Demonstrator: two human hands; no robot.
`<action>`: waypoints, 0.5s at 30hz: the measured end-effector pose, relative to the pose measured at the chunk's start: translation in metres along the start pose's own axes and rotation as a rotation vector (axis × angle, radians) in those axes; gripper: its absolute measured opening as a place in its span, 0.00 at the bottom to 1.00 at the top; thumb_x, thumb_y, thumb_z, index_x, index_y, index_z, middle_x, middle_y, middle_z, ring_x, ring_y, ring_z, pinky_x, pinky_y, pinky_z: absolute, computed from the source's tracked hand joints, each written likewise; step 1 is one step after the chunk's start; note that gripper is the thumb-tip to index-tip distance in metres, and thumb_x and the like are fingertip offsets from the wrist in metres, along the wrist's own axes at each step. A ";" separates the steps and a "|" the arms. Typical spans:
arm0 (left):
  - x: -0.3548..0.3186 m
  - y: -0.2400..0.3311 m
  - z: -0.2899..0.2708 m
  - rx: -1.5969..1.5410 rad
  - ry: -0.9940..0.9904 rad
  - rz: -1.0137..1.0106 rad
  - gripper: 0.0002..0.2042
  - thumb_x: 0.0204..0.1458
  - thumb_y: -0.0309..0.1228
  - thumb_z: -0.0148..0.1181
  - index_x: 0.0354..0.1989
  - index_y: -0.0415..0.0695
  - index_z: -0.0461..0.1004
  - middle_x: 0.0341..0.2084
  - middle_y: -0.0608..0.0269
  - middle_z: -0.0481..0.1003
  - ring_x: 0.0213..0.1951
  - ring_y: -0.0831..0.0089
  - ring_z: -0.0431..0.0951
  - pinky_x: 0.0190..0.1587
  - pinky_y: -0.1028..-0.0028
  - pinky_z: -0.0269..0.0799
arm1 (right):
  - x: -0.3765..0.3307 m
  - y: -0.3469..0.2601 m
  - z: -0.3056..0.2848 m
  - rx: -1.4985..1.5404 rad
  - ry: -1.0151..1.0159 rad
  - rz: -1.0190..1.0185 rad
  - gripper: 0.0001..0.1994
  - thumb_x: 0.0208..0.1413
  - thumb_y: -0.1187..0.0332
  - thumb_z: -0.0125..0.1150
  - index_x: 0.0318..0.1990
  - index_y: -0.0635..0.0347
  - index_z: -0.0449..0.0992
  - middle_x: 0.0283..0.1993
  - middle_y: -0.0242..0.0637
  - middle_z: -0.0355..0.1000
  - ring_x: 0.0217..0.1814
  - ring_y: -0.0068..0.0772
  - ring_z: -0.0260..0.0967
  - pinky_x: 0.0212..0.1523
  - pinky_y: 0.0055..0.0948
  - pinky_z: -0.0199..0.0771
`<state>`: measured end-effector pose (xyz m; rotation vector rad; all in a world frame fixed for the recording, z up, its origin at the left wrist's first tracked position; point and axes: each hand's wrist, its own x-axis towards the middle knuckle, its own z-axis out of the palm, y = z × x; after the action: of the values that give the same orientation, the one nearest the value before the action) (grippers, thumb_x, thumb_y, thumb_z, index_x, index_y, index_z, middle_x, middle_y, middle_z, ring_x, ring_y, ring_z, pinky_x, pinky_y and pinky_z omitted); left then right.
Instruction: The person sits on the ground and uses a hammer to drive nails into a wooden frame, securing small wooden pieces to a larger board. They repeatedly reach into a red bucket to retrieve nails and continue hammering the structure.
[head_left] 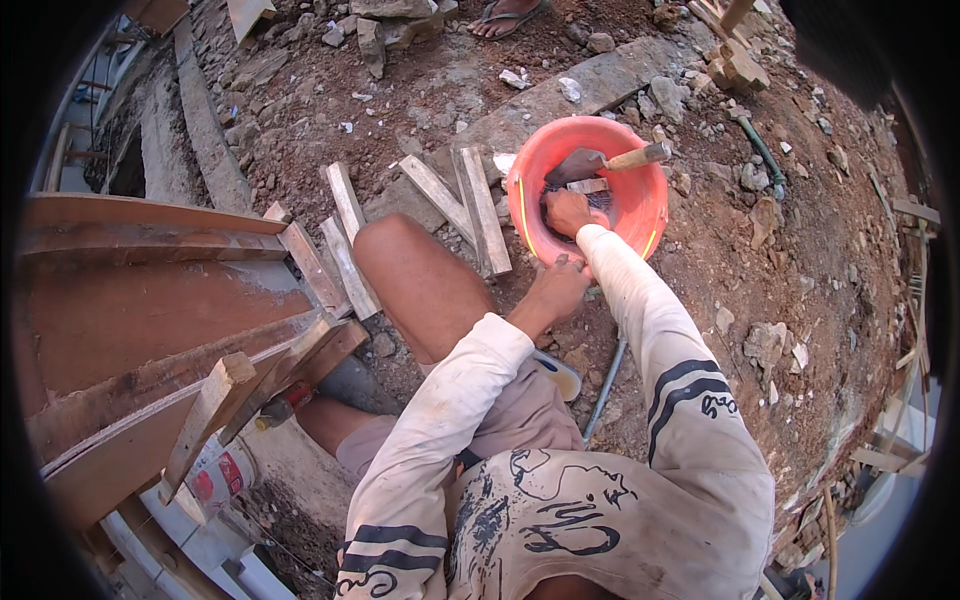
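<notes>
A pinkish-red bucket [655,205] stands on the dirt in front of me, tilted toward me. My left hand [555,288] grips its near rim, fingers curled over the edge. Inside the bucket is my right hand [568,213], its fingers pointing down and mostly hidden among dark, thin bits that look like nails [598,200]. Across the bucket's far side lies a trowel [638,156], its wooden handle sticking out past the right rim and its blade within. A small wood block [588,186] sits beside the trowel blade. Whether the right hand holds anything is hidden.
Several wood strips [482,210] lie left of the bucket. A wooden formwork panel [150,320] with braces fills the left side. A metal bar [606,390] lies near my leg. Rubble and stones [765,345] cover the right slope. Another person's sandalled foot [508,18] shows at the top.
</notes>
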<state>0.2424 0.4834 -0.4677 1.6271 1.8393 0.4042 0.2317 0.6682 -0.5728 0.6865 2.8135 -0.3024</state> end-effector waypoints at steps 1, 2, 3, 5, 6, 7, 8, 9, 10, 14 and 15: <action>0.000 0.003 -0.004 0.001 0.000 0.002 0.22 0.54 0.32 0.60 0.60 0.46 0.76 0.67 0.52 0.68 0.68 0.41 0.66 0.64 0.30 0.62 | 0.000 0.006 0.002 -0.011 0.024 -0.002 0.10 0.52 0.67 0.62 0.38 0.58 0.84 0.40 0.56 0.80 0.44 0.58 0.81 0.46 0.53 0.79; 0.001 0.007 -0.009 0.003 0.000 0.008 0.22 0.55 0.32 0.60 0.60 0.45 0.77 0.67 0.52 0.68 0.67 0.40 0.66 0.64 0.30 0.62 | 0.001 0.015 0.004 -0.024 0.049 -0.001 0.10 0.51 0.67 0.62 0.38 0.58 0.84 0.40 0.55 0.80 0.43 0.58 0.81 0.45 0.53 0.79; 0.001 0.009 -0.013 0.010 -0.011 0.012 0.21 0.55 0.32 0.59 0.59 0.45 0.77 0.67 0.52 0.68 0.67 0.40 0.66 0.64 0.30 0.62 | -0.001 0.017 0.004 0.012 0.068 -0.010 0.10 0.51 0.66 0.64 0.38 0.59 0.84 0.40 0.56 0.81 0.43 0.59 0.80 0.45 0.53 0.79; -0.001 0.011 -0.016 0.018 -0.036 0.013 0.20 0.55 0.32 0.58 0.57 0.45 0.79 0.67 0.51 0.69 0.68 0.40 0.66 0.64 0.30 0.62 | -0.003 0.021 -0.006 0.009 -0.014 -0.033 0.10 0.51 0.65 0.65 0.38 0.60 0.84 0.39 0.56 0.80 0.44 0.58 0.80 0.46 0.54 0.78; -0.002 0.004 -0.008 0.002 -0.020 0.008 0.19 0.55 0.32 0.58 0.56 0.45 0.80 0.67 0.51 0.69 0.68 0.40 0.65 0.63 0.29 0.61 | -0.006 0.014 -0.016 0.009 -0.062 -0.057 0.10 0.52 0.65 0.65 0.38 0.60 0.84 0.39 0.56 0.80 0.44 0.58 0.80 0.46 0.54 0.78; -0.002 -0.004 -0.001 -0.013 -0.004 0.005 0.19 0.55 0.32 0.58 0.54 0.45 0.80 0.67 0.51 0.69 0.69 0.40 0.65 0.63 0.28 0.61 | -0.008 0.008 -0.027 0.056 -0.128 -0.066 0.10 0.55 0.64 0.64 0.38 0.63 0.82 0.39 0.58 0.80 0.45 0.60 0.79 0.45 0.54 0.77; -0.001 -0.002 -0.004 -0.028 0.005 0.025 0.18 0.54 0.32 0.58 0.53 0.44 0.81 0.67 0.51 0.69 0.69 0.41 0.64 0.63 0.26 0.60 | -0.013 0.011 -0.033 0.145 -0.074 -0.005 0.11 0.56 0.64 0.64 0.38 0.63 0.82 0.38 0.58 0.79 0.45 0.60 0.79 0.45 0.55 0.76; -0.001 0.000 -0.006 -0.008 -0.002 0.014 0.17 0.54 0.32 0.58 0.52 0.44 0.82 0.66 0.50 0.69 0.70 0.41 0.64 0.63 0.28 0.60 | -0.019 0.013 -0.038 0.234 -0.018 0.056 0.11 0.56 0.64 0.64 0.38 0.64 0.81 0.37 0.59 0.79 0.44 0.61 0.79 0.44 0.55 0.75; -0.002 0.002 -0.007 0.012 -0.010 0.003 0.17 0.54 0.32 0.58 0.51 0.44 0.82 0.66 0.50 0.69 0.70 0.42 0.64 0.64 0.29 0.61 | -0.023 0.014 -0.042 0.324 0.038 0.117 0.11 0.57 0.64 0.64 0.37 0.65 0.81 0.37 0.59 0.79 0.44 0.61 0.78 0.44 0.55 0.75; -0.004 0.008 -0.026 0.034 -0.019 -0.023 0.16 0.54 0.32 0.58 0.49 0.43 0.82 0.66 0.49 0.69 0.70 0.43 0.64 0.65 0.37 0.65 | -0.035 0.020 -0.079 0.741 0.072 0.164 0.11 0.58 0.67 0.65 0.35 0.68 0.78 0.30 0.53 0.78 0.38 0.50 0.81 0.40 0.47 0.77; -0.002 0.005 -0.024 0.019 0.001 -0.023 0.16 0.54 0.32 0.58 0.49 0.42 0.82 0.67 0.49 0.69 0.70 0.43 0.64 0.65 0.38 0.65 | -0.032 0.027 -0.076 0.777 0.048 0.183 0.11 0.60 0.66 0.64 0.35 0.67 0.78 0.27 0.49 0.76 0.37 0.45 0.81 0.40 0.42 0.77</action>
<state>0.2312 0.4863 -0.4460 1.6170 1.8661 0.3785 0.2590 0.6969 -0.4961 1.0877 2.5914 -1.3859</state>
